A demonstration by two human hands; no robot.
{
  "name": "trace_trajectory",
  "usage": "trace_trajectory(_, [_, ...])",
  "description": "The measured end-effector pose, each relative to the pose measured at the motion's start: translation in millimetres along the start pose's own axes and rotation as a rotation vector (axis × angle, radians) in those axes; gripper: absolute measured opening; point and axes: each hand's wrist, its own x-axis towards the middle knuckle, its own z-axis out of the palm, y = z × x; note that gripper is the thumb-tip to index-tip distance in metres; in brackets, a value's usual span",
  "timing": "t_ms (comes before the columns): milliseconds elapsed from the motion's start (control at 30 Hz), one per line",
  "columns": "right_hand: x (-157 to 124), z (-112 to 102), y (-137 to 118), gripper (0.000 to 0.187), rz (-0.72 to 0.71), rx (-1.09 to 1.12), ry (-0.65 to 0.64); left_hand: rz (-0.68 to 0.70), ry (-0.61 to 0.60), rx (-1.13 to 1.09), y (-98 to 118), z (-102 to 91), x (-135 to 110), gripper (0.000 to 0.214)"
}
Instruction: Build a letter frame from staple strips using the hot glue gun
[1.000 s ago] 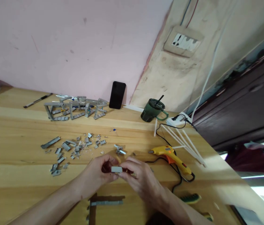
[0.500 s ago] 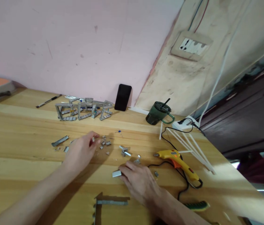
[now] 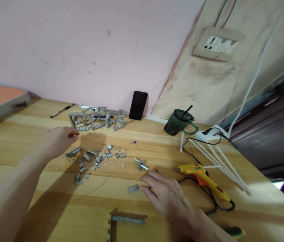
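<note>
My left hand [image 3: 61, 140] hovers over the left of the table, its fingers loosely curved with a gap at the thumb and nothing visible in it. Close beyond its fingertips stand joined grey strip frames [image 3: 96, 120]. My right hand [image 3: 163, 190] rests low over the table, thumb and fingers apart. Just left of its thumb lies a small flat grey piece [image 3: 133, 188]. Scattered small grey pieces [image 3: 106, 154] lie between the hands, with a grey strip [image 3: 73, 151] under the left wrist. A small crossed grey piece [image 3: 141, 164] sits beyond my right fingers.
A yellow glue gun [image 3: 203, 178] and white glue sticks [image 3: 222, 164] lie right, with a black cord. Behind are a green mug [image 3: 179, 122], a phone [image 3: 138, 105] against the wall, and a pen [image 3: 61, 111]. An L-shaped grey strip [image 3: 128, 219] lies in front.
My left hand has moved left and away from the scattered pieces, uncovering more of them. The right hand has let go of the flat grey piece, now on the table. The view has shifted slightly.
</note>
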Motion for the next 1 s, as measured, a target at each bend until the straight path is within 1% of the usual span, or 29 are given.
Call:
trace_trajectory(133, [-2.7,-0.4,-1.3,0.015,-0.015,-0.002,-0.016,0.016,-0.081,0.057,-9.0,14.3,-2.5,0.013])
trace_trajectory(200, [-3.9,-0.9,-2.5,0.015,-0.013,-0.001,-0.03,0.012,-0.125,0.038,-14.5,22.7,1.6,0.006])
trace_trajectory(233, [-4.2,-1.0,-2.8,0.015,-0.009,0.0,-0.036,0.006,-0.153,0.019,-17.2,25.9,4.8,0.008])
trace_trajectory(300, [-3.9,-0.7,-2.5,0.015,-0.002,0.004,-0.042,0.006,-0.213,-0.048,-21.0,29.1,11.0,0.013])
trace_trajectory(400, [-2.9,0.9,-0.8,0.014,0.0,0.027,-0.036,0.065,-0.302,-0.238,-19.2,25.9,14.2,0.013])
trace_trajectory(533, [-2.0,2.3,-1.4,0.012,-0.017,0.046,-0.031,0.149,-0.411,-0.535,-6.2,17.9,5.5,0.021])
trace_trajectory(667, [-0.4,2.5,-6.2,0.013,-0.035,0.063,-0.047,0.202,-0.516,-0.721,6.7,21.9,-2.7,0.029])
trace_trajectory(767, [0.2,3.7,-8.8,0.013,-0.057,0.072,-0.035,0.227,-0.608,-0.805,17.6,29.1,-7.9,0.034])
trace_trajectory(867, [0.3,3.8,-11.2,0.014,-0.063,0.111,-0.02,0.242,-0.716,-0.849,33.5,31.1,-17.2,0.037])
trace_trajectory(933, [1.0,1.5,-14.4,0.015,-0.06,0.151,-0.015,0.249,-0.79,-0.854,46.0,29.1,-25.7,0.035])
trace_trajectory(1000, [2.8,-2.7,-19.3,0.016,-0.058,0.22,-0.012,0.258,-0.834,-0.844,58.2,27.1,-34.7,0.029])
